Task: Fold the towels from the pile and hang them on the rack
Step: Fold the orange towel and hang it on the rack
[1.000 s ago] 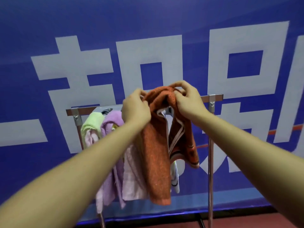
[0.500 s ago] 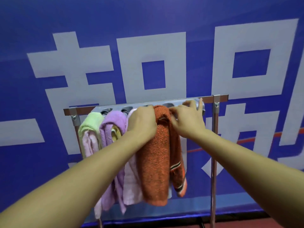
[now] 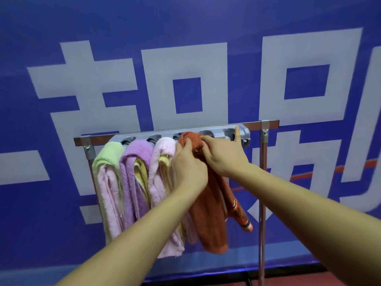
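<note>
A folded orange towel [image 3: 210, 219] hangs from the grey hook strip [image 3: 243, 132] on the rack's brown crossbar [image 3: 270, 123]. My left hand [image 3: 188, 164] grips the towel's top fold from the left. My right hand [image 3: 223, 155] pinches the same fold from the right, index finger raised against the strip. Left of it hang a green towel [image 3: 107, 159], a purple towel [image 3: 134, 162] and a pale pink towel [image 3: 161, 159], each with a yellow or pink layer inside. The hook under the orange towel is hidden.
The rack's right upright pole [image 3: 262, 203] stands just right of the orange towel. A blue banner [image 3: 185, 38] with large white characters fills the background. A strip of red floor [image 3: 299, 278] shows at the bottom right. The towel pile is out of view.
Both hands lowered the orange towel from above the bar onto the hook strip. Its top now sits against the strip beside the pink towel, and it hangs straighter.
</note>
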A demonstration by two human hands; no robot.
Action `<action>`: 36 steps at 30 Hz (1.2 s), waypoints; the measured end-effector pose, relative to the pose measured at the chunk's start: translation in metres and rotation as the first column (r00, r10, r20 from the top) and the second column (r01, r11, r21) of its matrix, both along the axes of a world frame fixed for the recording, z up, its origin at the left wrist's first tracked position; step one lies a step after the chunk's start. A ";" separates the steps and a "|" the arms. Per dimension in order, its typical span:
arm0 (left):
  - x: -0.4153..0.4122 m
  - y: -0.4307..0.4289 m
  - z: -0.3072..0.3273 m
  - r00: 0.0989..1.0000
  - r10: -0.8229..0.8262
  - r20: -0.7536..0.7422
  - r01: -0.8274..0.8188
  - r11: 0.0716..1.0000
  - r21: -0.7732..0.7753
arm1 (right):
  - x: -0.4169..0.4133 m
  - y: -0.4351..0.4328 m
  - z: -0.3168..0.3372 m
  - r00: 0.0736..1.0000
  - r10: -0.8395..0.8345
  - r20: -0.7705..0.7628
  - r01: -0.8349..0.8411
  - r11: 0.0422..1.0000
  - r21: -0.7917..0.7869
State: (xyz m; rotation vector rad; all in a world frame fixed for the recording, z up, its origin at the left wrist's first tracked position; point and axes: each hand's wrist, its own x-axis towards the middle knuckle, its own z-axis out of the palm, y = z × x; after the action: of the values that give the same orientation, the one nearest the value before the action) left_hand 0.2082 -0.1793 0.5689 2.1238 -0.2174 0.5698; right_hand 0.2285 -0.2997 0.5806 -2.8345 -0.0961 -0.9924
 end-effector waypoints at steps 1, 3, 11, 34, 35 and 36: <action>-0.006 -0.001 0.007 0.999 -0.008 0.031 0.008 1.000 -0.017 | 0.000 0.000 0.000 1.000 -0.001 -0.005 0.001 1.000 0.013; -0.005 -0.005 0.019 0.999 -0.025 -0.030 0.023 0.998 -0.059 | -0.001 0.001 -0.001 1.000 0.011 -0.006 -0.011 1.000 0.028; 0.043 -0.002 0.023 0.902 -0.398 -0.167 0.280 0.835 -0.475 | 0.005 0.021 -0.008 0.999 0.036 0.023 -0.038 0.994 0.100; -0.010 0.023 0.002 0.963 -0.259 0.074 0.267 0.955 -0.130 | -0.042 0.006 -0.007 0.968 0.227 -0.107 -0.148 0.861 0.487; -0.017 0.027 0.000 0.962 -0.254 0.098 0.264 0.959 -0.100 | -0.048 0.003 -0.010 0.968 0.229 -0.102 -0.147 0.847 0.511; -0.023 0.031 -0.004 0.962 -0.251 0.108 0.260 0.962 -0.082 | -0.054 0.001 -0.014 0.966 0.240 -0.099 -0.151 0.829 0.539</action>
State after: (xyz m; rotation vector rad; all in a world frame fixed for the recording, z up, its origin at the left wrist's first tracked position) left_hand 0.1853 -0.1484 0.5652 1.9390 -0.5019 0.5188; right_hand 0.1749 -0.2984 0.5669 -2.3240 -0.0799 -0.6168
